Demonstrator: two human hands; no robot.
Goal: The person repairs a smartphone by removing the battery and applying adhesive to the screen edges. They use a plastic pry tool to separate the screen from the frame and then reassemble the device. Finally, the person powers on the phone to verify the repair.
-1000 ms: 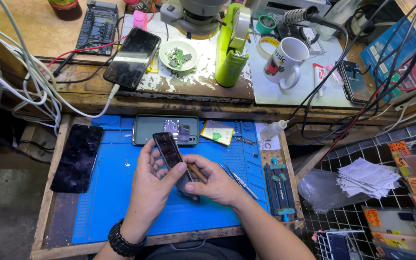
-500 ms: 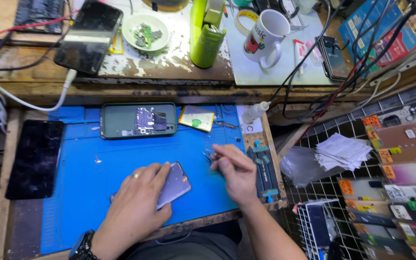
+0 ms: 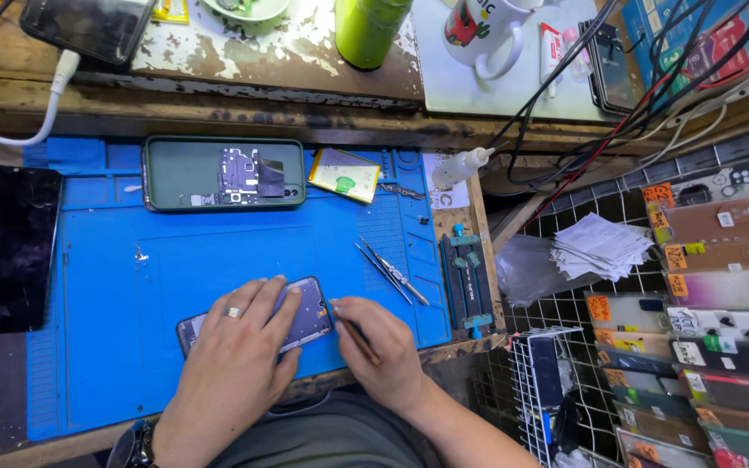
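Blue work mat is laid over a worn wooden bench; its front edge runs just below the hands. A raised wooden shelf with chipped paint is set behind the mat.

Left hand is laid flat over a small opened phone, fingers slightly spread, a ring on one finger; the phone is pressed down onto the mat near the front edge. Right hand is placed just beside the phone's right end, fingers curled and pinched around a thin tool whose tip is set at the phone's edge.

A larger opened phone in a green case is lying at the mat's back edge, a yellow-and-white card just beside it. Tweezers are lying on the mat right of the hands, near a blue clamp fixture at the mat's right margin. A dark screen panel is resting at the left of the mat.

On the shelf: green bottle, white mug, black cables trailing to the right. A wire rack with phone cases is crowded against the bench's right side.

Open mat is seen between the two phones and to the left of the left hand.
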